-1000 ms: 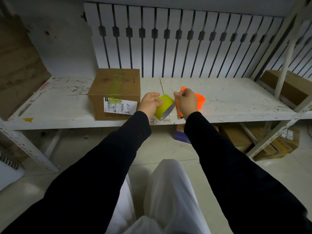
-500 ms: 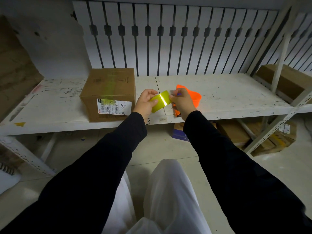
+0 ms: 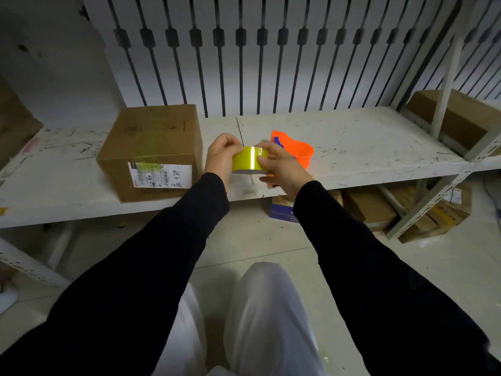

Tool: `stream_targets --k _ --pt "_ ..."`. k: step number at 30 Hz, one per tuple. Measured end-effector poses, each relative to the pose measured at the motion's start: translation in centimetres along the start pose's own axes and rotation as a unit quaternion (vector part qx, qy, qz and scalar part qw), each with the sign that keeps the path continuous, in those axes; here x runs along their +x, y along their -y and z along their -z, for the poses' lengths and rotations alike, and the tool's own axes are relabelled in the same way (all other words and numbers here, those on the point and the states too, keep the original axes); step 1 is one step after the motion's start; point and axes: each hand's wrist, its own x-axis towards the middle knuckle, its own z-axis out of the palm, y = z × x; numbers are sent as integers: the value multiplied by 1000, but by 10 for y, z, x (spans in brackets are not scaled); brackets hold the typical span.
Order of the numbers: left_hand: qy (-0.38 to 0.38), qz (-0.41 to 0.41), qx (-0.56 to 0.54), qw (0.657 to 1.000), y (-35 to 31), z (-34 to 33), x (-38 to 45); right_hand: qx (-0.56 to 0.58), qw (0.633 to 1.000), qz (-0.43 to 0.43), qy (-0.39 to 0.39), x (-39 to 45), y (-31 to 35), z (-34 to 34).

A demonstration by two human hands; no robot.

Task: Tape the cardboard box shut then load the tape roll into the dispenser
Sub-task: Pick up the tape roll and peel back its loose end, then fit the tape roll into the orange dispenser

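Note:
A yellow-green tape roll (image 3: pixel 248 158) is held above the front of the white shelf (image 3: pixel 366 147), its glossy side toward me. My left hand (image 3: pixel 221 156) grips its left side. My right hand (image 3: pixel 282 165) pinches its right side with thumb and fingers. Just behind my right hand lies the orange tape dispenser (image 3: pixel 301 151) with a blue part, partly hidden. A closed cardboard box (image 3: pixel 154 143) with a yellow-green tape strip over its top and a white label on its front stands to the left on the shelf.
Dark vertical bars on a white wall run behind the shelf. More cardboard boxes (image 3: pixel 385 207) lie on the floor under it, and another box (image 3: pixel 458 115) sits on the right-hand rack. A metal upright (image 3: pixel 444 77) stands at the right. My white-trousered knees (image 3: pixel 260 316) are below.
The roll was turned from tilted with its core visible to side-on. My right hand left the dispenser on the shelf and took hold of the roll's right side.

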Motion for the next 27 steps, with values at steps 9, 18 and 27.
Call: stream_targets --k 9,18,27 --pt "-100 51 -37 993 14 -66 22 -8 975 94 -202 26 -18 40" --pt "-28 48 159 986 54 -130 52 -49 954 72 -286 52 -37 78" --pt "42 82 400 912 86 -160 85 -23 931 84 -353 78 -62 103"
